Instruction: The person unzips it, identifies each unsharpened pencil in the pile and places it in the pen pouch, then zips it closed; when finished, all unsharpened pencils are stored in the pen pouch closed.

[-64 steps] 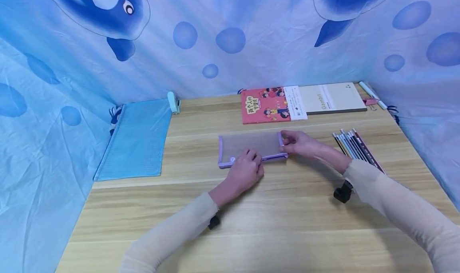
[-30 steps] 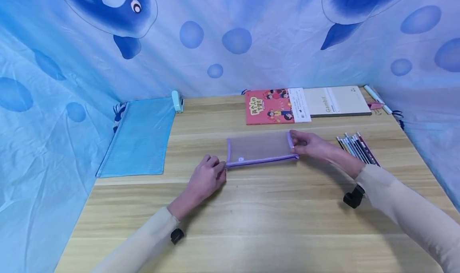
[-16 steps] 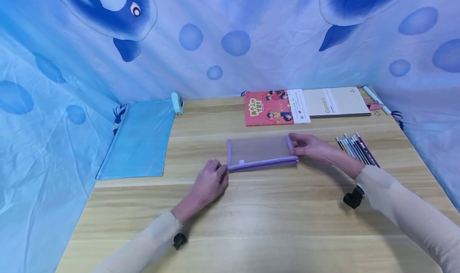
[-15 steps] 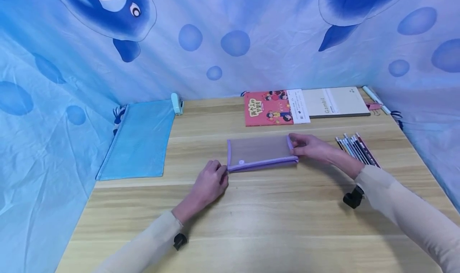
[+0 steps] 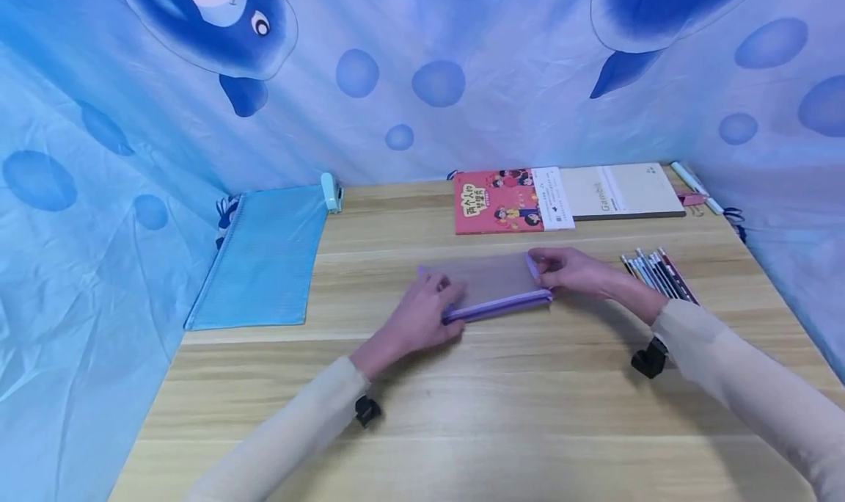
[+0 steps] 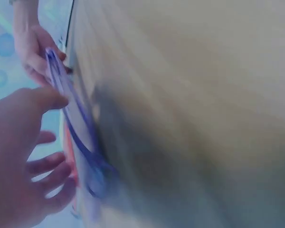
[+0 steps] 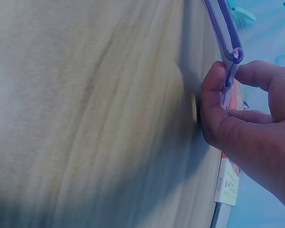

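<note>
- the mesh pouch (image 5: 491, 282) lies flat near the middle of the wooden surface (image 5: 502, 406), its purple zip edge facing the person.
- the left hand (image 5: 422, 318) rests on the pouch's left end; its fingers (image 6: 47, 164) look spread and loose around the zip corner, and i cannot tell whether they already pinch the pull.
- the right hand (image 5: 568, 271) holds the right end, thumb and fingers (image 7: 218, 109) pinched on the purple trim beside the small loop at the zip's end.
- judged from this, the zip is the step in hand: the right pinch should stay firm and low so the pouch stays taut, and the left should draw straight along the zip line, not upward, or the soft mesh will bunch.
- the near half of the surface gives both forearms open room, and the near edge is well apart from the pouch.
- to the right, a row of pencils (image 5: 656, 273) lies near the right wrist; a wide elbow swing could scatter them.
- to the left, the blue mesh bag (image 5: 264, 256) overhangs the left edge, well apart from the pouch.
- farther back, the red book (image 5: 498, 201) and the beige notebook (image 5: 623, 192) lie side by side just beyond the pouch, so little room to push it away.
- the blue curtain (image 5: 422, 76) closes the far and side edges.
</note>
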`<state>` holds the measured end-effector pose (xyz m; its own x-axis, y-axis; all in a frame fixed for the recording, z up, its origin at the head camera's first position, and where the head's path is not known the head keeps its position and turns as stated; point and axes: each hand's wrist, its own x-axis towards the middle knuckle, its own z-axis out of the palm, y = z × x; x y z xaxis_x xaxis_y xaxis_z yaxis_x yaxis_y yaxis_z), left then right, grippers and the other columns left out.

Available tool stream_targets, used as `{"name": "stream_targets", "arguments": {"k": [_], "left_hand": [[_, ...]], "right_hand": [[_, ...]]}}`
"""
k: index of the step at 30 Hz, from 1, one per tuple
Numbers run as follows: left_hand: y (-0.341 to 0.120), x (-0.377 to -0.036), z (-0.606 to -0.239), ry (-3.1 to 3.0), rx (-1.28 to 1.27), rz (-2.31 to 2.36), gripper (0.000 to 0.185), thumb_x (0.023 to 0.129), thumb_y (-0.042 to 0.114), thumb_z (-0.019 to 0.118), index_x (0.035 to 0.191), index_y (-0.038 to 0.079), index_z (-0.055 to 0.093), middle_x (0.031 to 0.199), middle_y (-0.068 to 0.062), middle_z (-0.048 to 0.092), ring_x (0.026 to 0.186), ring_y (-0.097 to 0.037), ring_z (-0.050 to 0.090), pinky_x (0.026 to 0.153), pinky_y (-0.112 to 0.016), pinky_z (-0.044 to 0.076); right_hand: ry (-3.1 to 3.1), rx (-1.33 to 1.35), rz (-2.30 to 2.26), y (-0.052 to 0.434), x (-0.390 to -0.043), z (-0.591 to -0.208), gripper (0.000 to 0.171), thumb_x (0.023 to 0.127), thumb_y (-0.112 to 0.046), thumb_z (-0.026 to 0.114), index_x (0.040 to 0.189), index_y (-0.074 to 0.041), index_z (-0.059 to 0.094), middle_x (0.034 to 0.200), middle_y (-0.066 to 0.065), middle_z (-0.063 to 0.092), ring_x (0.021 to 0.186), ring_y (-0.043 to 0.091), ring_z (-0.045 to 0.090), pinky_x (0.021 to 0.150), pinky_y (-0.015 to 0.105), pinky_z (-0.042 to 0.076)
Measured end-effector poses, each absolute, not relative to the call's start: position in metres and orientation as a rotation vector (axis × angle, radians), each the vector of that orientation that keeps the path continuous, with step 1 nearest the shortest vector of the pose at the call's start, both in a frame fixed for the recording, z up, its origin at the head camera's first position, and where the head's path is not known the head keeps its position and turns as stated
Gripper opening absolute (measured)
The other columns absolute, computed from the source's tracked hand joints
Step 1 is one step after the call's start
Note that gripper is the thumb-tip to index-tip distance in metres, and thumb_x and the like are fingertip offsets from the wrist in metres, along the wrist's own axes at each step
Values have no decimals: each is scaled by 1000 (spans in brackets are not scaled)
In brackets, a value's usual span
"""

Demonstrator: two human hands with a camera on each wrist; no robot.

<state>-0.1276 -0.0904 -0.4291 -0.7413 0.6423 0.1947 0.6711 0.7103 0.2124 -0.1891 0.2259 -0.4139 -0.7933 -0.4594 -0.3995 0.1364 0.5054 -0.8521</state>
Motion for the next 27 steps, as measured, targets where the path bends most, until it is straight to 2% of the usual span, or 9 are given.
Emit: {"name": "stream_targets", "arguments": {"k": [2, 4, 10, 13, 18, 22, 27], "left_hand": [[-78, -133, -425, -2872, -1198, -397, 65, 85, 35, 78, 141, 8, 57, 116, -13, 58, 101, -25, 56, 92, -41, 50], [-67, -137, -423, -2917, -1292, -378, 64, 88, 33, 75, 145, 10, 54, 117, -14, 58, 100, -23, 56, 89, -35, 50], [-51, -142, -417, -2934, -1420, -409, 51, 92, 15, 69, 142, 13, 58, 107, -10, 58, 88, -18, 54, 75, -26, 49], [-48, -142, -416, -2956, -1428, -445, 50, 94, 12, 66, 142, 13, 58, 103, -8, 56, 83, -14, 51, 71, -22, 47], [-48, -142, -416, -3023, -1391, -518, 55, 93, 7, 64, 147, 10, 51, 108, -11, 55, 81, -13, 52, 68, -19, 47], [-50, -142, -414, -3025, -1360, -575, 59, 91, 3, 63, 148, 6, 48, 107, -13, 55, 79, -14, 51, 66, -20, 47], [-55, -141, -413, -3005, -1287, -582, 62, 87, 4, 63, 146, 0, 48, 101, -13, 56, 78, -16, 51, 63, -21, 47]], "right_hand": [[2143, -293, -1295, 224, -189, -414, 74, 89, -5, 63, 153, 7, 27, 128, 28, 47, 106, 32, 54, 83, 40, 55], [2127, -305, -1297, 223, -190, -415, 72, 90, -3, 62, 153, 6, 29, 129, 29, 46, 104, 32, 55, 81, 40, 56], [2088, -289, -1317, 221, -192, -413, 67, 94, -5, 58, 154, 6, 28, 135, 32, 43, 108, 34, 54, 80, 41, 56], [2070, -290, -1346, 226, -192, -412, 64, 98, -6, 54, 153, 8, 26, 136, 33, 43, 110, 35, 55, 82, 42, 57], [2095, -292, -1355, 240, -187, -405, 60, 101, -7, 52, 152, 10, 27, 132, 32, 48, 108, 37, 60, 83, 43, 58], [2196, -286, -1305, 258, -182, -388, 52, 103, -12, 51, 148, 10, 36, 129, 31, 51, 112, 40, 59, 82, 43, 58], [2420, -283, -1166, 290, -178, -373, 40, 103, -13, 53, 136, 9, 50, 113, 24, 61, 97, 35, 64, 70, 43, 59]]}}
